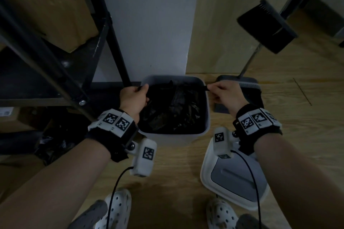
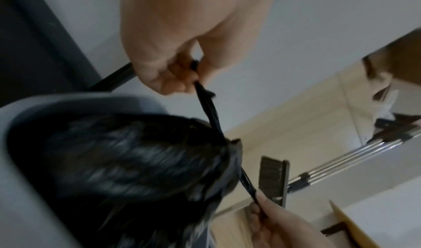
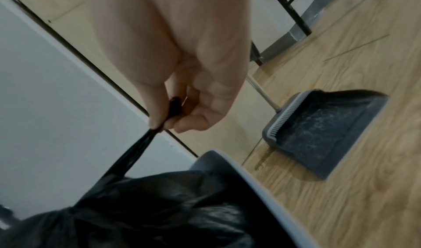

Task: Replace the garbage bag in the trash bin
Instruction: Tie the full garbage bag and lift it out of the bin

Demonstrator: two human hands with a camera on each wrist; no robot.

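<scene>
Wood floor (image 1: 176, 173); wrist views show fingers (image 3: 157, 118) pinching drawstrings (image 2: 208, 106).

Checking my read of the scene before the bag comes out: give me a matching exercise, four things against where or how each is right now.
Things:
1. garbage bag
2. bin lid
3. dustpan
4. left hand

States:
A. lying on the floor near the person's right foot
B. inside the trash bin, two twisted ends pulled apart
C. pinching one twisted end of the bag
D. on the floor to the right of the bin, beside the wall

Pairs: 1-B, 2-A, 3-D, 4-C. The right hand pinches the other end.
</scene>
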